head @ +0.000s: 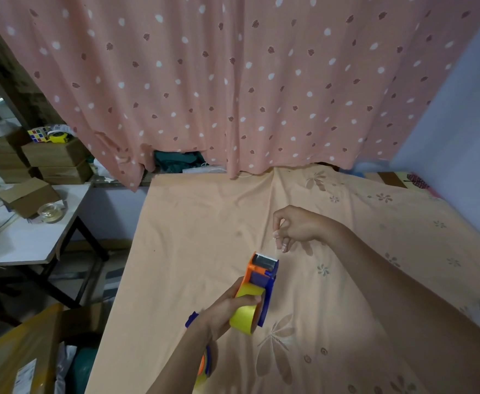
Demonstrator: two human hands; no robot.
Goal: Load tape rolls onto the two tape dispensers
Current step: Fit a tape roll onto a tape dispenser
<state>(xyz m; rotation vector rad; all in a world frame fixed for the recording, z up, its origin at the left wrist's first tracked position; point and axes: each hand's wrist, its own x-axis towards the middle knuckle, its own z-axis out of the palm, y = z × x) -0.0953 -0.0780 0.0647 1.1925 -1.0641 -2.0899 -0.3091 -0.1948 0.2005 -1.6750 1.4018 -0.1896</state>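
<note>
Head-camera view: a person's left hand (pixel 227 308) grips an orange-and-blue tape dispenser (pixel 261 275) with its yellow tape roll (pixel 245 317) seated, held above the peach bedsheet (pixel 193 237). Just beyond the dispenser's metal cutter, the right hand (pixel 295 227) curls its fingers (pixel 282 245) as if pinching a tape end too thin to confirm. A second dispenser (pixel 204 365) lies under the left forearm, nearer the camera than the first. The plastic body looks light and rigid, best held around the frame; the tape end will likely cling and tear easily.
</note>
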